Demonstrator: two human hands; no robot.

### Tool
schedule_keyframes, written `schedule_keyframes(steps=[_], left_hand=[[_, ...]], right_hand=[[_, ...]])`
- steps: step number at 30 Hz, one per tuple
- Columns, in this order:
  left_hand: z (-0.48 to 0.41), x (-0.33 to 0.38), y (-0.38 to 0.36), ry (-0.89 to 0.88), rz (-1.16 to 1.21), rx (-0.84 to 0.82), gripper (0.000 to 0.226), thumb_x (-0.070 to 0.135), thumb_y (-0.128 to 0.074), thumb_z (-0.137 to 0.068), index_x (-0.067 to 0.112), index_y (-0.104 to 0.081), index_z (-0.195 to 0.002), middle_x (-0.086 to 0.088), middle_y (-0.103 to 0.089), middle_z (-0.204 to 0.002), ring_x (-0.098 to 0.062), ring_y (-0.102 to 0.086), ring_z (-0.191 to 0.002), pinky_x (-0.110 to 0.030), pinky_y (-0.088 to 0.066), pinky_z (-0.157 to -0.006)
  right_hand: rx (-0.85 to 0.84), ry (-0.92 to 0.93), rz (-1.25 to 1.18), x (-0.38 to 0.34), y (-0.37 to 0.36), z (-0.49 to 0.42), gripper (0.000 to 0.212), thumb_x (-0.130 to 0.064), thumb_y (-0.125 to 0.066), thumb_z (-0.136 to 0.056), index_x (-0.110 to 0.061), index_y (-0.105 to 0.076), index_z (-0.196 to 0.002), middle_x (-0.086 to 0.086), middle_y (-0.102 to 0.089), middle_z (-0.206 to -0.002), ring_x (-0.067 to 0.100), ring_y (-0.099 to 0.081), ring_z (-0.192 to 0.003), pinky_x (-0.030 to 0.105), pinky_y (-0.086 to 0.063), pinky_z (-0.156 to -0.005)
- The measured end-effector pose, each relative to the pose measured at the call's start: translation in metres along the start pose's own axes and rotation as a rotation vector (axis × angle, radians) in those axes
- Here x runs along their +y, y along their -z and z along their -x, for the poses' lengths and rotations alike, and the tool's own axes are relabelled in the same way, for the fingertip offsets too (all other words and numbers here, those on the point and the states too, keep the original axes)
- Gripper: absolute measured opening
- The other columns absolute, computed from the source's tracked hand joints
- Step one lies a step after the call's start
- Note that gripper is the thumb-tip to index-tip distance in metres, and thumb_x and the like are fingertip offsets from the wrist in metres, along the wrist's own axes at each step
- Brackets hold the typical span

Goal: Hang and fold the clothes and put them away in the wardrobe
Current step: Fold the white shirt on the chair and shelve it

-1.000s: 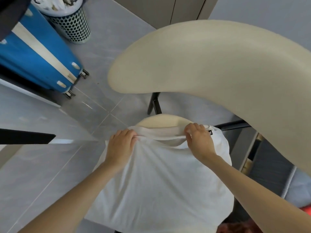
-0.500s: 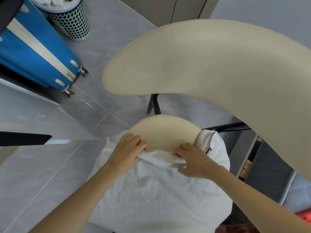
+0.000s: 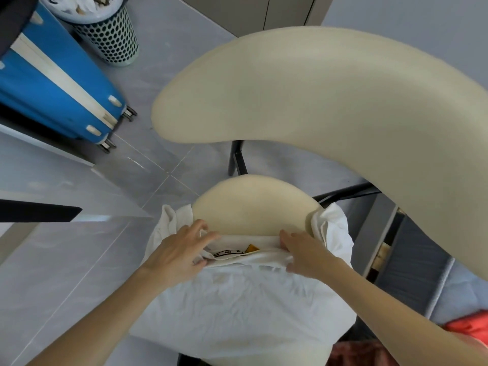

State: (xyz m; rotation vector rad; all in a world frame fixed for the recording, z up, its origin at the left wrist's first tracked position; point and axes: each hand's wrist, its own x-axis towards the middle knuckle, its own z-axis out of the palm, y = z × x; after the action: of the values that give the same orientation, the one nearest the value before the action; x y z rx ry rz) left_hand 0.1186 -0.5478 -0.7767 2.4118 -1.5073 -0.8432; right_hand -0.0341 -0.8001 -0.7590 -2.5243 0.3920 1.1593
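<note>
Folding step: my left hand and right hand each pinch the shirt by its far fold, collar end, on the chair. Next, I judge: lay it down and smooth it flat.

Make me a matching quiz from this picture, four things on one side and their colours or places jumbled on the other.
Things:
1 suitcase
2 shirt
3 chair seat
4 basket

Descriptions:
A cream, half covered by cloth
B pale green, dotted with holes
C blue, on wheels
D white, lying on the chair

Pairs: 1-C, 2-D, 3-A, 4-B
</note>
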Motion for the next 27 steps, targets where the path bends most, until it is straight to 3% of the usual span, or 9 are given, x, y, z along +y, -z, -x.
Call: schedule_keyframes(steps=[2, 5, 7, 9, 12, 15, 19, 23, 27], left_hand=[[0.005, -0.004, 0.004, -0.007, -0.047, -0.016, 0.030, 0.033, -0.076, -0.073, 0.031, -0.060, -0.099, 0.009, -0.046, -0.104, -0.010, -0.053, -0.076, -0.016, -0.034, -0.038], [0.008, -0.004, 0.013, 0.005, -0.117, -0.085, 0.019, 0.036, -0.073, -0.074, 0.022, -0.063, -0.083, 0.007, -0.048, -0.101, -0.012, -0.056, -0.074, -0.017, -0.025, -0.040], [0.005, -0.001, 0.018, 0.097, -0.117, -0.097, 0.021, 0.035, -0.059, -0.085, 0.018, -0.062, -0.097, 0.006, -0.042, -0.115, -0.015, -0.056, -0.087, -0.023, -0.031, -0.047], [0.000, 0.003, 0.025, 0.175, -0.167, -0.122, 0.026, 0.033, -0.050, -0.091, 0.017, -0.056, -0.110, 0.008, -0.037, -0.123, -0.013, -0.053, -0.095, -0.024, -0.034, -0.055], [-0.007, 0.012, 0.039, 0.252, -0.187, -0.144, 0.021, 0.033, -0.050, -0.091, 0.018, -0.052, -0.106, 0.007, -0.050, -0.106, -0.017, -0.055, -0.093, -0.026, -0.036, -0.062], [-0.014, 0.009, 0.056, 0.360, 0.048, -0.073, 0.029, 0.039, -0.066, -0.083, 0.013, -0.055, -0.090, -0.001, -0.057, -0.084, -0.023, -0.054, -0.079, -0.030, -0.037, -0.061], [-0.027, -0.005, 0.069, 0.415, 0.204, 0.143, 0.018, 0.018, -0.066, -0.086, 0.008, -0.052, -0.090, -0.008, -0.052, -0.091, -0.031, -0.055, -0.086, -0.034, -0.036, -0.066], [-0.051, 0.007, 0.069, 0.494, 0.356, 0.445, 0.030, -0.001, -0.053, -0.090, 0.005, -0.050, -0.120, -0.017, -0.042, -0.123, -0.034, -0.053, -0.101, -0.042, -0.044, -0.087], [-0.060, 0.030, 0.052, 0.457, 0.514, 0.556, 0.059, -0.012, -0.052, -0.085, 0.009, -0.038, -0.138, -0.016, -0.027, -0.140, -0.024, -0.041, -0.121, -0.028, -0.035, -0.100]], right_hand=[[0.000, -0.017, -0.058, 0.005, -0.002, 0.004, 0.033, -0.029, -0.066, -0.084, -0.018, -0.046, -0.107, 0.000, -0.054, -0.103, 0.021, -0.054, -0.094, 0.034, -0.050, -0.082], [-0.139, -0.109, -0.217, 0.010, 0.004, 0.013, 0.052, -0.060, -0.058, -0.085, -0.022, -0.049, -0.120, -0.005, -0.045, -0.102, 0.018, -0.050, -0.094, 0.030, -0.046, -0.080], [-0.256, -0.174, -0.285, 0.013, 0.008, 0.019, 0.055, -0.064, -0.041, -0.092, -0.023, -0.049, -0.128, -0.002, -0.046, -0.108, 0.019, -0.051, -0.095, 0.024, -0.046, -0.069], [-0.294, -0.160, -0.208, 0.017, 0.007, 0.023, 0.049, -0.049, -0.043, -0.098, -0.021, -0.044, -0.138, 0.005, -0.043, -0.126, 0.023, -0.052, -0.108, 0.023, -0.042, -0.079], [-0.135, -0.179, -0.193, 0.018, -0.001, 0.027, 0.041, -0.026, -0.054, -0.094, -0.021, -0.045, -0.134, 0.005, -0.044, -0.129, 0.024, -0.056, -0.107, 0.031, -0.047, -0.091], [0.198, -0.264, -0.249, 0.012, 0.008, 0.031, 0.020, -0.019, -0.052, -0.089, -0.026, -0.050, -0.108, -0.003, -0.052, -0.095, 0.023, -0.053, -0.087, 0.032, -0.044, -0.066], [0.584, -0.220, -0.421, 0.013, 0.038, 0.029, 0.020, -0.006, -0.062, -0.084, -0.017, -0.045, -0.090, 0.004, -0.052, -0.087, 0.026, -0.049, -0.075, 0.035, -0.037, -0.058], [0.798, -0.200, -0.631, 0.008, 0.056, 0.013, 0.029, 0.001, -0.050, -0.090, -0.013, -0.051, -0.116, 0.008, -0.050, -0.120, 0.022, -0.048, -0.078, 0.030, -0.036, -0.064], [0.716, -0.129, -0.754, 0.004, 0.047, 0.003, 0.048, -0.003, -0.054, -0.093, -0.019, -0.043, -0.137, 0.004, -0.032, -0.147, 0.022, -0.054, -0.102, 0.014, -0.036, -0.077]])
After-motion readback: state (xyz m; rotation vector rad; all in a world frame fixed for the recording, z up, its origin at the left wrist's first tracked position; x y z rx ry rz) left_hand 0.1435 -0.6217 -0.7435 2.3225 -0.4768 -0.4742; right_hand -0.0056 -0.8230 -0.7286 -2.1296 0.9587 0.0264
